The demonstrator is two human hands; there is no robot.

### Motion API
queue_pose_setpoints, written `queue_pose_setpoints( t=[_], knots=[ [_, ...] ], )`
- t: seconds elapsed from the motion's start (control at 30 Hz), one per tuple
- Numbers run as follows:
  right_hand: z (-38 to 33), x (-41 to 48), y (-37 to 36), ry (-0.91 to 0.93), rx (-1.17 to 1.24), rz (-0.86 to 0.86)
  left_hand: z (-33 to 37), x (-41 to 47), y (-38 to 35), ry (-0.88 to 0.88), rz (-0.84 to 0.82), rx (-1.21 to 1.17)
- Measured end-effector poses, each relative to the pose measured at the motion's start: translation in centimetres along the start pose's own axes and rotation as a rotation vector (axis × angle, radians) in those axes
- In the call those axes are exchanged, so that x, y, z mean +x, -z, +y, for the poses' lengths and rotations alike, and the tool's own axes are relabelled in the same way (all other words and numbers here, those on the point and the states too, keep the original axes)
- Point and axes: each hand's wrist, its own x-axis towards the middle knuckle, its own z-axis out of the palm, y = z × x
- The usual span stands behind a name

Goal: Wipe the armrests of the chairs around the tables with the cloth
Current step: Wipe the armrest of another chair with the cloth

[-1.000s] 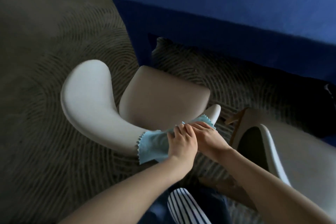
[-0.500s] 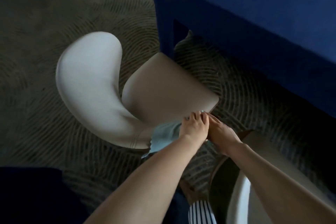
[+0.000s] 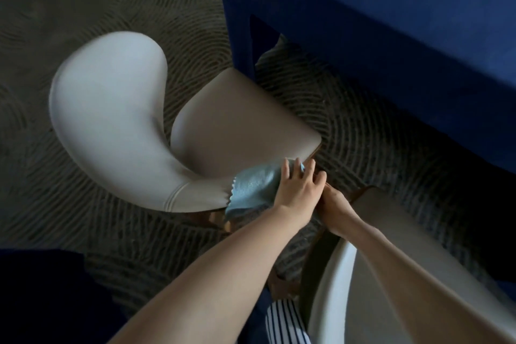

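Both hands are meeting at the near end of the pale chair's armrest (image 3: 201,193). The left hand (image 3: 296,190) is lying on top of the light blue cloth (image 3: 251,190), its fingers (image 3: 286,172) spread and nearly straight, pressing the fabric down against the armrest rather than gripping it. The right hand (image 3: 335,209) is sitting just beside and partly under the left one, touching it; its fingers are hidden, so I cannot tell how far it is closed or whether it is holding anything.

That cloth is draping over the tip of the armrest, with its zigzag-cut edge hanging down on the near side and one corner peeking out past the left fingertips. The armrest is curving round into the chair's white backrest (image 3: 111,109), which is wrapping about a beige seat (image 3: 237,120). Beyond the seat, a worktop under a deep blue cover (image 3: 391,22) is filling the upper right. A second pale chair (image 3: 332,288) is standing under the right forearm, near the first, on a grey carpet with curved ridges (image 3: 83,8). A striped garment (image 3: 284,321) is showing at the bottom edge.
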Motion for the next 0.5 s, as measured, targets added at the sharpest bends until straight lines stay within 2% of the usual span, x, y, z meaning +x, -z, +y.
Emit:
queue_pose_setpoints(
  t=[0.1, 0.27, 0.37, 0.5],
  knots=[
    [-0.1, -1.0, 0.9, -0.046, 0.142, -0.011, 0.5, -0.9, -0.3, -0.018, 0.102, -0.099],
    [-0.6, -3.1, 2.9, -0.187, 0.490, 0.016, 0.0, -3.1, 0.1, -0.158, 0.304, -0.171],
    [-0.9, -5.4, 4.4, -0.307, 0.625, 0.138, -0.9, -4.4, 0.2, -0.252, 0.401, -0.182],
    [-0.9, -9.2, 5.5, -0.431, 0.954, 0.347, -2.4, -5.3, 1.8, -0.352, 0.474, -0.210]
  ],
)
